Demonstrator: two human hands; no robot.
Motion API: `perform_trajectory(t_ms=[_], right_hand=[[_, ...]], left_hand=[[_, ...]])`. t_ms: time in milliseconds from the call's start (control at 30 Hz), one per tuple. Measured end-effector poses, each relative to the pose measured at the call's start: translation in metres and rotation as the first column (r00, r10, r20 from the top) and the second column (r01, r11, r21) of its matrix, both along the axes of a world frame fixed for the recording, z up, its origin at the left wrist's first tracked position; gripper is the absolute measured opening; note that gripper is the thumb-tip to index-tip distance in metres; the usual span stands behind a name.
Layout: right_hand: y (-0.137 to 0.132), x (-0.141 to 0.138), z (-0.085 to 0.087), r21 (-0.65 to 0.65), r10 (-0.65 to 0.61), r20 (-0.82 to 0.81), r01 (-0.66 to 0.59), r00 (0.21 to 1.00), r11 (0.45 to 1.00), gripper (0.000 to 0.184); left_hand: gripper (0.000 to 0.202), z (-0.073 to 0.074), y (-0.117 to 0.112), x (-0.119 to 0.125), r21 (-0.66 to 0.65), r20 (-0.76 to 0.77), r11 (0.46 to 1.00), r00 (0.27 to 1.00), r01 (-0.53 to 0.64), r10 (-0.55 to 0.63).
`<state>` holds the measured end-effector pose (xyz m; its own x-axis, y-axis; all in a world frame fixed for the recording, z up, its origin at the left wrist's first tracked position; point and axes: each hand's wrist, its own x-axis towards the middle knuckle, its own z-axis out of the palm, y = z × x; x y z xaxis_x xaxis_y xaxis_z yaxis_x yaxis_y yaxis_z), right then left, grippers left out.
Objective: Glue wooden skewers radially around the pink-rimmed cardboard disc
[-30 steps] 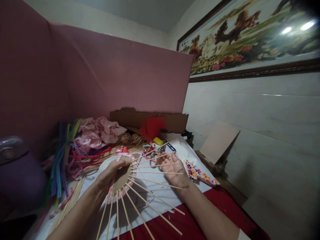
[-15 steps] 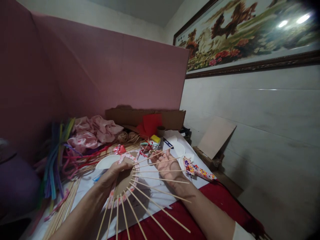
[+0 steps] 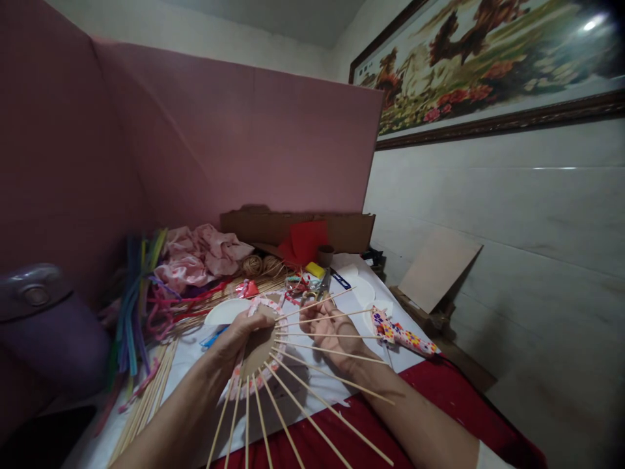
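My left hand (image 3: 251, 332) grips the upper left of a cardboard disc (image 3: 261, 348) with its thumb on the face. Pink patterned fabric (image 3: 239, 384) wraps the disc's rim. Thin wooden sticks (image 3: 312, 426) fan out from its right and lower edge. Behind the upper sticks, my right hand (image 3: 325, 329) is palm up with curled fingers, closed about one of the top sticks near its outer part; the exact contact is partly hidden. Scissors (image 3: 319, 296) lie just beyond its fingertips.
Pipe cleaners (image 3: 134, 312), crumpled pink fabric (image 3: 205, 257) and loose sticks (image 3: 146, 404) lie to the left. Twine balls (image 3: 252, 265), red paper (image 3: 308, 241) and a cutter knife (image 3: 340, 281) are farther back. A flowered fabric piece (image 3: 405, 335) is on the right, beside the wall.
My right hand's fingers have curled in from a more open palm, at the top sticks. My left hand keeps its hold on the disc. The view has shifted slightly left.
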<state>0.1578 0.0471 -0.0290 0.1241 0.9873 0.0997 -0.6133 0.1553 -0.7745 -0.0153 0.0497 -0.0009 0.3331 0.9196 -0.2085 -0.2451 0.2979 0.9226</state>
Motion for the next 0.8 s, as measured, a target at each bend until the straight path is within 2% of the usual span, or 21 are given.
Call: perform_trajectory(t_ms=[67,200,400,533,800], right_hand=[[0.0003,-0.0012,-0.0017,-0.025,0.121,-0.051,-0.122,0.991,0.992,0.017],[-0.0013,-0.0024,-0.0057,-0.037,0.333,-0.218,-0.349,0.917,0.937,0.009],[-0.0077,0.0003,-0.0043,-0.097,0.381,-0.102,-0.390,0.919,0.916,0.008],[-0.0090,0.0006,-0.0015,-0.148,0.376,-0.083,-0.385,0.923,0.911,0.010],[-0.0064,-0.0013,-0.0050,-0.154,0.430,-0.095,-0.440,0.898,0.885,0.012]], left_hand=[[0.011,0.0011,-0.0007,0.0008,-0.006,-0.014,1.000,1.000,-0.003,0.003],[0.014,0.0009,-0.0004,0.0021,-0.002,-0.021,1.000,1.000,-0.003,0.003],[0.013,0.0012,-0.0011,0.0031,-0.009,-0.029,1.000,1.000,-0.001,0.001],[0.013,0.0031,-0.0028,0.0041,-0.024,-0.025,1.000,1.000,0.000,0.000],[0.018,0.0048,-0.0049,0.0082,0.003,-0.002,0.999,0.999,0.034,-0.034]])
